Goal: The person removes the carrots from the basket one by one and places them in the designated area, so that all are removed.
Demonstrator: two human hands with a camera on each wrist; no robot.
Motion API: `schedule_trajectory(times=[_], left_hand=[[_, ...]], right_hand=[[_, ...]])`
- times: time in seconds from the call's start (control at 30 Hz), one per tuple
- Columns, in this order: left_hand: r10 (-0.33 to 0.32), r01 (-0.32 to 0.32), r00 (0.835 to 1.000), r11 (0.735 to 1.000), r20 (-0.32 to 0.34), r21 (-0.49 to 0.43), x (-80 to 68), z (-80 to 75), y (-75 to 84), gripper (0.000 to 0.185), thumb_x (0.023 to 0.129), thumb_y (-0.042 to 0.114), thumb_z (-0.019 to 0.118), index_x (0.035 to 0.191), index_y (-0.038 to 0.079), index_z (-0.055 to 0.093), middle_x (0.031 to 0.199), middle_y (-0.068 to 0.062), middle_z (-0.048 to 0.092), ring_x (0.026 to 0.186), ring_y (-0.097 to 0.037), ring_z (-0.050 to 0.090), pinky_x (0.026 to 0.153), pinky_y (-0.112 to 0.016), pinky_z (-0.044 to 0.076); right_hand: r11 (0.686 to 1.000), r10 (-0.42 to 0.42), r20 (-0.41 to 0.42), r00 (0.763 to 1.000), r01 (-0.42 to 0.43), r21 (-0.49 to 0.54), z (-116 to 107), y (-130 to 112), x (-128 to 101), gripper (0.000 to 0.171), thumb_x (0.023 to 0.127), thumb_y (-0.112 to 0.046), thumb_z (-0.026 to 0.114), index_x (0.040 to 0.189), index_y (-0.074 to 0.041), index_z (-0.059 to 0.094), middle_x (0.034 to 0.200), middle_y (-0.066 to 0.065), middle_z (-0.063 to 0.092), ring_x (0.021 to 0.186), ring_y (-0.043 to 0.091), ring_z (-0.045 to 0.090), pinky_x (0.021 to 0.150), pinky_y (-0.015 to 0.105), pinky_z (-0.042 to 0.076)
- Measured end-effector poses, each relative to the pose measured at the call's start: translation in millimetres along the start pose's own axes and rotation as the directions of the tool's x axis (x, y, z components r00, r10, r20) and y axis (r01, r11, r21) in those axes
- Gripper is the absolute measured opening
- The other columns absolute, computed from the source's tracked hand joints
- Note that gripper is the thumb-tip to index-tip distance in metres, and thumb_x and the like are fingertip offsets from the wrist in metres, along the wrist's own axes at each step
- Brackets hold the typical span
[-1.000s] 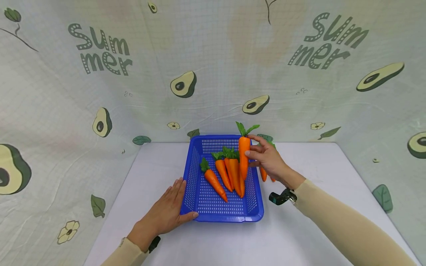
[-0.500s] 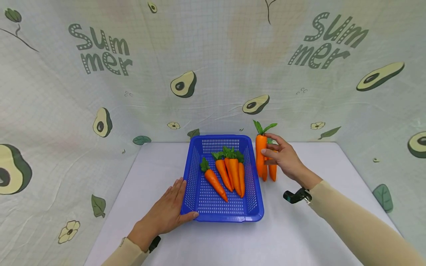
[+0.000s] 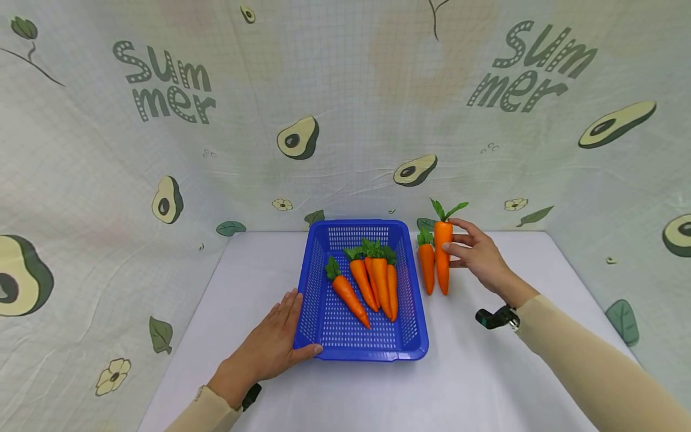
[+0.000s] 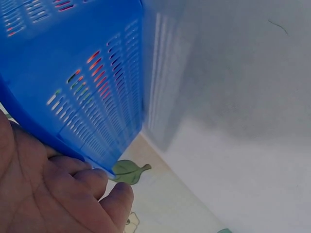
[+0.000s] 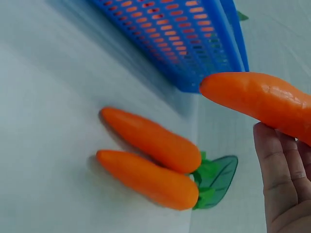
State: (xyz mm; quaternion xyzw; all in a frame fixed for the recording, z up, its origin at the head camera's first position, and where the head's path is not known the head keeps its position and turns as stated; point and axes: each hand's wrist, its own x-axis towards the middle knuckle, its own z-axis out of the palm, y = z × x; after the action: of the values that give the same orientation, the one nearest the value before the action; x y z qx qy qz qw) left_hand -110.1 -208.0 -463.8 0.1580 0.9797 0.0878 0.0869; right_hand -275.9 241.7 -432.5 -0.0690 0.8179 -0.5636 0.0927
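My right hand point(image 3: 480, 255) pinches an orange carrot point(image 3: 442, 252) with green leaves, upright, to the right of the blue basket point(image 3: 372, 355). In the right wrist view the held carrot point(image 5: 260, 94) is raised above two carrots lying side by side on the table, the nearer one point(image 5: 146, 179) and the one by the basket point(image 5: 150, 138). The head view shows one table carrot point(image 3: 426, 270); the held one covers the other. Several carrots point(image 3: 380, 282) lie inside the basket. My left hand point(image 3: 267, 342) rests with straight fingers along the basket's left rim, thumb on its front corner.
A white table point(image 3: 367, 396) bears the basket. Behind and on both sides hangs a pale cloth point(image 3: 345, 90) printed with avocados, leaves and lettering. In the left wrist view the perforated basket wall point(image 4: 92, 92) rises beside the palm.
My right hand has carried the carrot from over the basket out to the right, over the carrots on the table. My left hand has stayed at the basket's rim.
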Motion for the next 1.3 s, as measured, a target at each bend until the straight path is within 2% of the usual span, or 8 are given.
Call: schedule_trajectory(times=[0.3, 0.53, 0.8, 1.07, 1.3], left_hand=[[-0.001, 0.001, 1.000, 1.000, -0.002, -0.003, -0.3, 0.7, -0.4, 0.119, 0.093, 0.086, 0.043, 0.168, -0.002, 0.012, 0.176, -0.023, 0.012, 0.163, -0.038, 0.015, 0.130, -0.055, 0.024], [-0.007, 0.007, 1.000, 1.000, 0.003, -0.014, -0.4, 1.1, -0.1, 0.120, 0.093, 0.086, 0.044, 0.168, -0.001, 0.010, 0.176, -0.022, 0.011, 0.164, -0.038, 0.015, 0.130, -0.056, 0.024], [-0.005, 0.005, 1.000, 1.000, -0.002, -0.021, -0.6, 1.4, -0.2, 0.119, 0.093, 0.085, 0.044, 0.168, -0.001, 0.010, 0.176, -0.023, 0.011, 0.163, -0.038, 0.017, 0.129, -0.055, 0.025], [0.000, 0.000, 1.000, 1.000, 0.000, -0.018, -0.3, 1.6, -0.6, 0.119, 0.094, 0.085, 0.044, 0.168, -0.001, 0.010, 0.176, -0.023, 0.010, 0.163, -0.038, 0.017, 0.129, -0.055, 0.025], [0.003, -0.003, 1.000, 1.000, 0.002, -0.016, 0.7, 2.7, -1.5, 0.120, 0.093, 0.087, 0.041, 0.168, -0.001, 0.009, 0.176, -0.022, 0.008, 0.163, -0.038, 0.016, 0.129, -0.055, 0.025]], right_hand=[[0.999, 0.046, -0.030, 0.998, -0.046, 0.010, -19.4, 18.9, 4.3, 0.078, 0.107, -0.029, 0.065, 0.170, -0.021, 0.020, 0.157, 0.031, 0.046, 0.123, 0.038, 0.066, 0.089, 0.044, 0.064], [0.997, 0.082, -0.054, 0.995, -0.082, 0.004, -33.6, 36.7, 9.3, 0.079, 0.107, -0.027, 0.064, 0.170, -0.018, 0.018, 0.157, 0.034, 0.044, 0.110, 0.021, 0.070, 0.090, 0.046, 0.064], [0.991, 0.133, -0.070, 0.989, -0.134, 0.000, -39.2, 57.2, 13.9, 0.079, 0.108, -0.025, 0.062, 0.171, -0.015, 0.016, 0.157, 0.036, 0.041, 0.122, 0.038, 0.065, 0.092, 0.048, 0.062], [0.985, 0.174, -0.063, 0.983, -0.175, 0.000, -35.9, 72.8, 18.1, 0.078, 0.108, -0.023, 0.062, 0.170, -0.012, 0.016, 0.153, 0.038, 0.044, 0.104, 0.023, 0.072, 0.094, 0.052, 0.061], [0.978, 0.209, -0.062, 0.976, -0.210, -0.010, -32.3, 82.2, 21.1, 0.077, 0.109, -0.021, 0.061, 0.170, -0.011, 0.015, 0.153, 0.038, 0.042, 0.106, 0.026, 0.071, 0.094, 0.052, 0.060]])
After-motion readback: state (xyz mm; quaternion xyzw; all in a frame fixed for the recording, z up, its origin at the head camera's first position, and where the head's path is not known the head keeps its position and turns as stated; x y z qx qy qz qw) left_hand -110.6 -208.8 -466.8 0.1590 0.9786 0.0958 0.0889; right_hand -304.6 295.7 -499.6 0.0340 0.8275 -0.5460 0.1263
